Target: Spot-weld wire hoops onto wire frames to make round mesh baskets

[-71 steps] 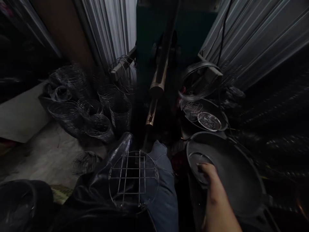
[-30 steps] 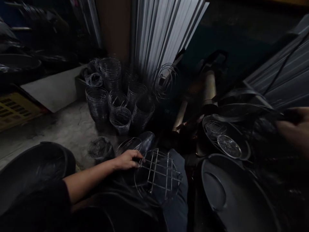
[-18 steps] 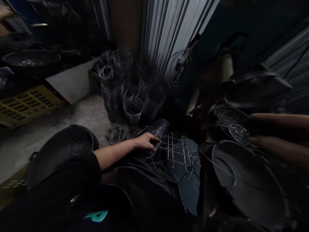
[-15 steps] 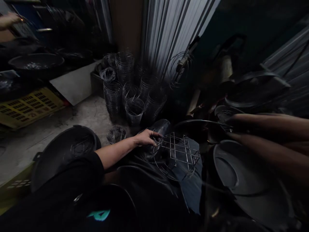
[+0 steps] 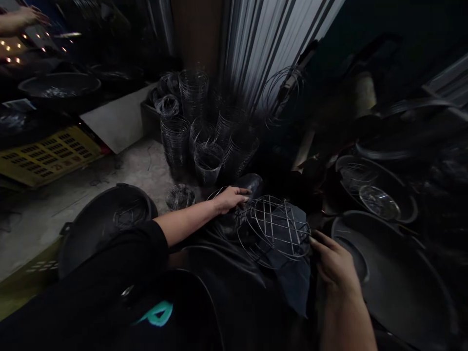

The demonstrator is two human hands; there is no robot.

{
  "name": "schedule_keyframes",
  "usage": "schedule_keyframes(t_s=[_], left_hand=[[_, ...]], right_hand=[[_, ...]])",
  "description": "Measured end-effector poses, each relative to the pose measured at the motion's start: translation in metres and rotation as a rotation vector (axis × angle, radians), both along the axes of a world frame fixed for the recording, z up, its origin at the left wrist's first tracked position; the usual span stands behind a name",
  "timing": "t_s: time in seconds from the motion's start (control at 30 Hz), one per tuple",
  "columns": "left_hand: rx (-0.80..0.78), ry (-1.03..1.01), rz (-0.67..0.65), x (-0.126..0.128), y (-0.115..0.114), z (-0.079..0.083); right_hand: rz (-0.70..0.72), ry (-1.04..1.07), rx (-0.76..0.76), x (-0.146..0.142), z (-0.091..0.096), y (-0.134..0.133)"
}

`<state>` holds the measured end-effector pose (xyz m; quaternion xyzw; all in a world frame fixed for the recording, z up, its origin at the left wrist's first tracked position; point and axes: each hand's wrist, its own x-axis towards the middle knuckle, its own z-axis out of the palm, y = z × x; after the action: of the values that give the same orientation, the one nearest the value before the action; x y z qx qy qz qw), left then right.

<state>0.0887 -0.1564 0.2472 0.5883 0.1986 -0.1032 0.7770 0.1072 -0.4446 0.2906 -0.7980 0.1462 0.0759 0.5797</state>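
Note:
A round wire grill grate point(image 5: 280, 222) with crossed bars lies in front of me over a dark cloth point(image 5: 296, 292). A wire ring point(image 5: 261, 240) lies over the grate, its curve crossing the bars. From the left, my left hand point(image 5: 231, 199) pinches at the grate's upper left edge; its fingertips are dim. My right hand point(image 5: 336, 263) is closed at the right edge, thumb and fingers pinching the ring's rim beside the grate. A dark rounded metal piece point(image 5: 250, 183) sits just behind my left hand.
Stacks of wire rings point(image 5: 208, 161) stand at the back. Left is a dark basin point(image 5: 84, 239) holding wire pieces; right are a large basin point(image 5: 398, 273) and a smaller one point(image 5: 409, 197) with wire parts. Near a yellow crate point(image 5: 51, 156), another person's hand point(image 5: 25, 19) shows among sparks.
My right hand has come from the right-hand basins to the grate's right edge, and a ring now lies over the grate. My left hand stays at the left edge. Sparks have appeared at upper left.

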Motion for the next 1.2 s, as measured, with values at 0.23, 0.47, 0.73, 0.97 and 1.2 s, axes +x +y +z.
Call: schedule_keyframes(t_s=[0.23, 0.47, 0.73, 0.97, 1.2], left_hand=[[0.016, -0.051, -0.024, -0.002, -0.013, 0.015], [0.107, -0.022, -0.076, -0.002, -0.010, 0.020], [0.152, -0.046, -0.007, 0.008, -0.012, 0.023], [0.004, -0.116, -0.011, 0.009, -0.024, 0.036], [-0.053, -0.110, -0.044, 0.019, -0.025, 0.027]], right_hand=[[-0.072, 0.080, 0.281, -0.011, -0.009, -0.012], [-0.078, 0.046, -0.080, -0.013, -0.001, -0.011], [0.026, 0.075, -0.208, -0.012, 0.016, -0.004], [-0.030, 0.141, 0.105, -0.018, 0.023, 0.003], [-0.062, 0.173, 0.159, -0.011, 0.025, 0.006]])
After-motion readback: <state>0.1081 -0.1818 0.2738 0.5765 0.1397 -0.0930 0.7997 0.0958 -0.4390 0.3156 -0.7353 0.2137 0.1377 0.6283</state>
